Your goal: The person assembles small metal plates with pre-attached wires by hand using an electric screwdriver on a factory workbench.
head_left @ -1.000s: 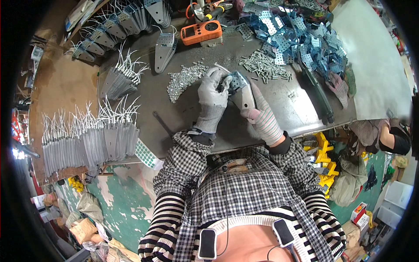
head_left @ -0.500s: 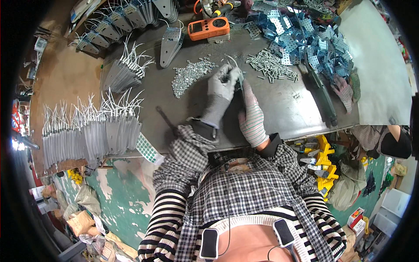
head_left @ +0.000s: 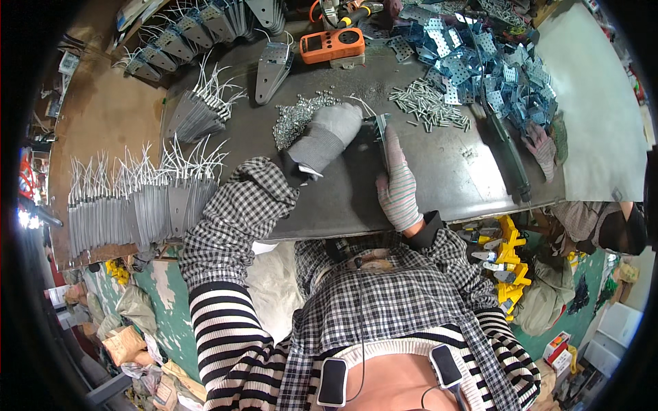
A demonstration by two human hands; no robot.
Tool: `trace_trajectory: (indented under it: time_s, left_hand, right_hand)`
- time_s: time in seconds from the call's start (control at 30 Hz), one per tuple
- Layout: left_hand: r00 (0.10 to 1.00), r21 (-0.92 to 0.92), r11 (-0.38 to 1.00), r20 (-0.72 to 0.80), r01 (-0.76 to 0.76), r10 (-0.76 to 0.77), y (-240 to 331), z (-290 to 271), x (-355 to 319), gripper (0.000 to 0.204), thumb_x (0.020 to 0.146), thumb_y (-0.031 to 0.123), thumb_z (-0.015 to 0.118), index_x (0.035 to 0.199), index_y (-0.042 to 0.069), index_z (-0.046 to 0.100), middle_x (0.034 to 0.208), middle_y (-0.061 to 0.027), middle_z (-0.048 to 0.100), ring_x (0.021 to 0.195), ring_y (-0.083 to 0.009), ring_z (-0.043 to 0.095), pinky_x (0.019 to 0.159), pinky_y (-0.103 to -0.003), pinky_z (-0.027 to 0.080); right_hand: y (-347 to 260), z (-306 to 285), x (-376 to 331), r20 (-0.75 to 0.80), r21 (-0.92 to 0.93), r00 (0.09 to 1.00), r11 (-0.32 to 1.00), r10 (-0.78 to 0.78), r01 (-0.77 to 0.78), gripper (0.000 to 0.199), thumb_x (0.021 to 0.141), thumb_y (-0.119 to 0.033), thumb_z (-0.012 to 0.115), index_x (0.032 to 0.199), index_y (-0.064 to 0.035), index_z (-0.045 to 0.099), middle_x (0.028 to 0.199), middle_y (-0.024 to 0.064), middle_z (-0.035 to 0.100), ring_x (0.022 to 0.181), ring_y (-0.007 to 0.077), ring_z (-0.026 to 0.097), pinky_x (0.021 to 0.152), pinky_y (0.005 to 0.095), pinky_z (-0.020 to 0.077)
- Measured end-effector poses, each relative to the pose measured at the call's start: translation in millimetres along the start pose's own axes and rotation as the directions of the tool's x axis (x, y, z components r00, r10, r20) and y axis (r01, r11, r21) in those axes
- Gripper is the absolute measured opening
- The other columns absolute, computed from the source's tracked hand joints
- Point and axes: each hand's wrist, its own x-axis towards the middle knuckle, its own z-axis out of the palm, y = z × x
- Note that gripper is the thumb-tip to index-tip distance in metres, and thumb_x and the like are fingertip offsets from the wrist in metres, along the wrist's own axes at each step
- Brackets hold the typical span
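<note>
In a striped glove, my right hand (head_left: 399, 188) is closed on a thin grey metal plate (head_left: 382, 130), seen nearly edge-on, with white wires (head_left: 363, 105) at its far end. My left hand (head_left: 336, 123), in a grey glove, is just left of the plate, over the right edge of a pile of small shiny nuts (head_left: 296, 118). Its back faces up and hides the fingers, so whether it holds anything does not show. A heap of short metal pins (head_left: 430, 104) lies beyond the right hand.
Rows of wired grey plates (head_left: 147, 212) stand at the left, a single plate (head_left: 273, 72) farther back. An orange meter (head_left: 332, 46) sits at the back. Blue-silver perforated brackets (head_left: 507, 75) and a dark power tool (head_left: 506, 154) lie right, beside another person's gloved hand (head_left: 540, 144).
My left hand has drawn back left from the plate toward the nuts, its elbow swinging outward. The sleeve now covers the dotted sheet. My right hand stays nearly in place with the plate.
</note>
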Motion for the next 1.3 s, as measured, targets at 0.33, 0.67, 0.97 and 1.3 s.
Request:
trace_trajectory:
  time_s: [0.33, 0.67, 0.97, 1.3]
  left_hand:
    - [0.889, -0.933, -0.279, -0.083, -0.228, -0.45, 69, 32, -53, 0.02, 0.09, -0.012, 0.056, 0.107, -0.002, 0.058, 0.089, 0.0005, 0.057, 0.073, -0.004, 0.051, 0.065, -0.018, 0.042]
    - [0.72, -0.873, 0.338, -0.482, -0.35, -0.499, 82, 12, -54, 0.022, 0.091, -0.003, 0.063, 0.113, -0.001, 0.063, 0.103, -0.0068, 0.064, 0.1, -0.0136, 0.06, 0.088, -0.026, 0.048]
    - [0.721, -0.82, 0.461, -0.541, -0.339, -0.433, 78, 17, -55, 0.026, 0.087, -0.006, 0.063, 0.112, -0.001, 0.069, 0.108, -0.0104, 0.064, 0.1, -0.0197, 0.061, 0.089, -0.028, 0.049]
    - [0.72, -0.827, 0.425, -0.544, -0.37, -0.432, 79, 21, -56, 0.027, 0.088, -0.008, 0.062, 0.115, -0.002, 0.064, 0.111, -0.011, 0.063, 0.102, -0.0183, 0.062, 0.089, -0.027, 0.05]
  right_hand:
    - [1, 3, 0, -0.027, -0.071, 0.996, 0.994, 0.081, -0.083, 0.09, 0.068, 0.014, 0.046, 0.153, -0.0053, 0.024, 0.123, 0.025, 0.053, 0.11, 0.0438, 0.056, 0.093, 0.0418, 0.0479]
    - [1, 0, -1, -0.032, -0.105, 0.99, 0.984, 0.14, -0.143, 0.083, 0.075, 0.011, 0.05, 0.153, -0.004, 0.022, 0.123, 0.0267, 0.054, 0.109, 0.0454, 0.055, 0.094, 0.0443, 0.0472]
    - [60, -231, 29, -0.274, -0.939, 0.91, 0.119, 0.31, -0.323, 0.063, 0.076, -0.025, 0.078, 0.132, -0.0108, 0.053, 0.111, 0.0162, 0.061, 0.104, 0.0336, 0.058, 0.09, 0.0444, 0.0456]
    - [-16, -191, 62, -0.224, 0.786, 0.899, 0.615, 0.377, -0.063, 0.051, 0.083, -0.01, 0.071, 0.129, -0.0021, 0.049, 0.1, 0.0046, 0.062, 0.097, 0.0198, 0.06, 0.095, 0.0386, 0.0494]
